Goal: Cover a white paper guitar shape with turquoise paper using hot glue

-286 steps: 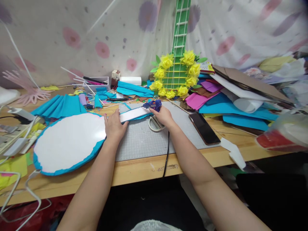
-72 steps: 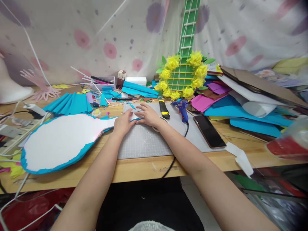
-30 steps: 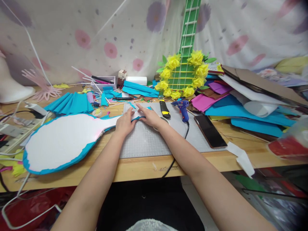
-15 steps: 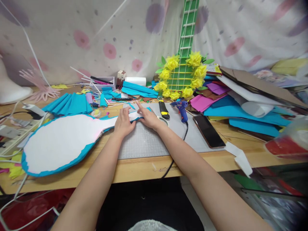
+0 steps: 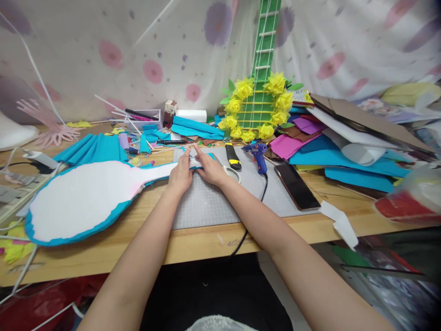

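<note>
A paper guitar (image 5: 82, 200), white on its upper face and edged with blue crepe paper, lies with its rounded body at the left and its narrow neck pointing right. My left hand (image 5: 181, 172) grips the neck, fingers over the top and thumb along the near edge. Close beside it, my right hand (image 5: 211, 169) pinches the neck near its end. The fingertips almost meet, and both hands hide part of the neck. Under them lies a grey cutting mat (image 5: 206, 207). Just right of my right hand is a white tape roll (image 5: 234, 174).
A black-and-yellow utility knife (image 5: 233, 157), a blue glue gun (image 5: 257, 156) with its cord, and a phone (image 5: 297, 187) lie right of my hands. Behind stands a green guitar (image 5: 257, 110) with yellow flowers. Stacked paper and cardboard (image 5: 347, 158) fill the right; a power strip (image 5: 24, 193) is left.
My left hand has slid right along the neck, closer to my right hand, and its fingers have drawn together. My right hand stays near the neck's end. The view has shifted slightly.
</note>
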{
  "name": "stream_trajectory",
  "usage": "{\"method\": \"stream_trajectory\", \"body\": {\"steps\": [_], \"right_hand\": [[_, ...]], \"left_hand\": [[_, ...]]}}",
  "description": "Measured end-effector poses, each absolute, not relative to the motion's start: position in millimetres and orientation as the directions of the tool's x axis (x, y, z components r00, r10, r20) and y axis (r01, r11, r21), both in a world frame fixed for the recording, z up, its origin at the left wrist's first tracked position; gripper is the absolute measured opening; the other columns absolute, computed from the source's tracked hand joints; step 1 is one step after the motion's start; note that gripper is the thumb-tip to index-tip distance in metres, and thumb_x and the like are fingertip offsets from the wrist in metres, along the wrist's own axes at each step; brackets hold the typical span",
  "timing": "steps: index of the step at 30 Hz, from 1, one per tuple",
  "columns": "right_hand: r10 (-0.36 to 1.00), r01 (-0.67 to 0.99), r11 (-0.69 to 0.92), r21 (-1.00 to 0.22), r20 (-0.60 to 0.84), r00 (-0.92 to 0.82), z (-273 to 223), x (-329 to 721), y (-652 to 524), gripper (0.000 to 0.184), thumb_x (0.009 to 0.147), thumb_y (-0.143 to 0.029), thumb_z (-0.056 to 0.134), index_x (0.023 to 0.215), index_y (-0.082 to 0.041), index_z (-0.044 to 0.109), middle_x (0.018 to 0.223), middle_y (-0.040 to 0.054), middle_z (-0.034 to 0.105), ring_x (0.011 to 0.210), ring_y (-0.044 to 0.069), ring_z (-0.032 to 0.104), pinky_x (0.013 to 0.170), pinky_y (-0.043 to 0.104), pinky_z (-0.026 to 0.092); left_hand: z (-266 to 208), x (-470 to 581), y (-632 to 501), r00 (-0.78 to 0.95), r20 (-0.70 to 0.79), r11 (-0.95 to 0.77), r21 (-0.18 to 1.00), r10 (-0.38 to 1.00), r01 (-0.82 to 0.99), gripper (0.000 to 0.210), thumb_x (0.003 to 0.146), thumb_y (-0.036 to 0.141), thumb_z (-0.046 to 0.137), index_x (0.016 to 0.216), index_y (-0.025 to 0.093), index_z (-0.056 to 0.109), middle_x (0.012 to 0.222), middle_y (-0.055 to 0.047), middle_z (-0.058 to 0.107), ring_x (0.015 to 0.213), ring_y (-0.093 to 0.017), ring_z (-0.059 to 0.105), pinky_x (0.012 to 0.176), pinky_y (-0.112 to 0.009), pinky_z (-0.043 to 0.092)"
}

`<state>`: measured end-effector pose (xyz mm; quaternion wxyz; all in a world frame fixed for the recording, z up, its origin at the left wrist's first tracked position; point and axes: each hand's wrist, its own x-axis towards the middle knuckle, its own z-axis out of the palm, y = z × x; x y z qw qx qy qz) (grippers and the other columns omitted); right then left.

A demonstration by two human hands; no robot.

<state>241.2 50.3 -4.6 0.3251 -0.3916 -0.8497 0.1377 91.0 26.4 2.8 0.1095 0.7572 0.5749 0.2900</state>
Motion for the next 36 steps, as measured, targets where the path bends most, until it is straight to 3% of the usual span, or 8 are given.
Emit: {"method": "stream_trajectory", "body": {"steps": [7,11,14,19,24,30,34,36], "right_hand": [[0.785,0.598,0.591,-0.542,0.556,-0.272,13,263,50,0.073,0.082,-0.023,0.05,0.148,-0.02,0.018,0.12,0.0102,0.059,0.11,0.025,0.052,0.096,0.043,0.04],[0.833,0.649,0.489,-0.583,0.533,-0.149,10,276,56,0.068,0.075,-0.008,0.041,0.142,-0.019,0.033,0.113,0.0079,0.063,0.108,0.024,0.052,0.094,0.041,0.041],[0.847,0.664,0.444,-0.601,0.523,-0.093,8,277,59,0.055,0.075,-0.007,0.042,0.128,-0.018,0.05,0.102,0.0074,0.066,0.099,0.022,0.055,0.091,0.038,0.042],[0.906,0.653,0.282,-0.703,0.419,0.061,9,273,61,0.015,0.079,-0.023,0.052,0.088,-0.019,0.064,0.089,0.0069,0.064,0.083,0.02,0.058,0.078,0.033,0.045],[0.933,0.65,0.173,-0.74,0.335,0.133,11,277,60,0.018,0.084,-0.032,0.051,0.079,-0.02,0.062,0.079,0.0034,0.063,0.075,0.017,0.056,0.069,0.028,0.04],[0.954,0.716,0.083,-0.693,0.263,0.144,13,282,56,0.038,0.091,-0.046,0.038,0.08,-0.022,0.064,0.072,0.0022,0.063,0.07,0.017,0.055,0.064,0.026,0.035],[0.952,0.716,0.077,-0.693,0.265,0.154,13,282,57,0.039,0.092,-0.047,0.037,0.084,-0.022,0.066,0.078,0.004,0.066,0.076,0.018,0.057,0.065,0.026,0.035],[0.943,0.728,0.06,-0.683,0.277,0.182,16,284,57,0.036,0.092,-0.045,0.038,0.082,-0.022,0.064,0.078,0.0045,0.065,0.075,0.018,0.056,0.065,0.026,0.034]], "left_hand": [[10,89,19,0.126,0.5,-0.379,0.445,0.857,0.811,0.074,0.069,0.019,0.066,0.135,0.019,0.033,0.121,-0.013,0.052,0.097,-0.024,0.058,0.088,-0.039,0.046],[13,77,18,-0.041,0.635,-0.365,0.495,0.771,0.789,0.042,0.077,0.021,0.057,0.118,0.017,0.049,0.099,-0.009,0.058,0.091,-0.021,0.056,0.089,-0.037,0.044],[15,64,19,-0.227,0.62,-0.274,0.606,0.751,0.747,0.017,0.083,0.024,0.05,0.095,0.017,0.06,0.085,-0.006,0.058,0.079,-0.018,0.055,0.079,-0.032,0.045],[21,50,16,-0.361,0.573,-0.198,0.692,0.736,0.694,0.015,0.079,0.031,0.058,0.071,0.019,0.056,0.072,-0.002,0.057,0.073,-0.016,0.053,0.072,-0.028,0.043],[32,50,11,-0.428,0.499,-0.113,0.74,0.754,0.663,0.027,0.082,0.041,0.052,0.065,0.02,0.051,0.058,0.002,0.052,0.061,-0.014,0.05,0.064,-0.027,0.038],[69,38,18,-0.322,0.408,0.005,0.614,0.854,0.789,0.041,0.087,0.046,0.04,0.055,0.021,0.047,0.056,-0.001,0.053,0.06,-0.016,0.052,0.062,-0.028,0.038],[87,22,31,-0.091,0.306,-0.052,0.43,0.948,0.901,0.017,0.08,0.036,0.051,0.076,0.021,0.056,0.072,-0.002,0.061,0.071,-0.018,0.057,0.066,-0.029,0.042],[88,12,35,0.041,0.233,-0.124,0.354,0.972,0.927,0.022,0.072,0.033,0.059,0.09,0.021,0.056,0.088,-0.003,0.064,0.081,-0.019,0.059,0.071,-0.03,0.044]]}}
